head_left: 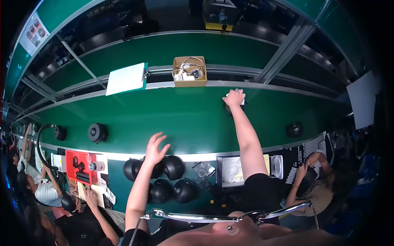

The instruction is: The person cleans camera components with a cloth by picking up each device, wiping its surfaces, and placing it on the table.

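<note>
My right hand (234, 98) is stretched out to the far side of the green belt (184, 119). Its fingers are bent over a small white piece (242, 97), whose kind is not clear. Under that hand a dark round part (228, 108) shows, mostly hidden. Above the belt's near edge, my left hand (155, 149) is open and holds nothing, with thumb and fingers spread. Just below it, several black round shells (173, 167) sit in a cluster, partly covered by my left forearm.
Farther left on the belt stands a black round part (97, 133); another (294, 129) is at right. A cardboard box of cables (190, 83) and a clipboard (126, 78) rest along the far rail. Nearer are a red tray (69, 169) and a grey bin (220, 172). Co-workers sit on both sides.
</note>
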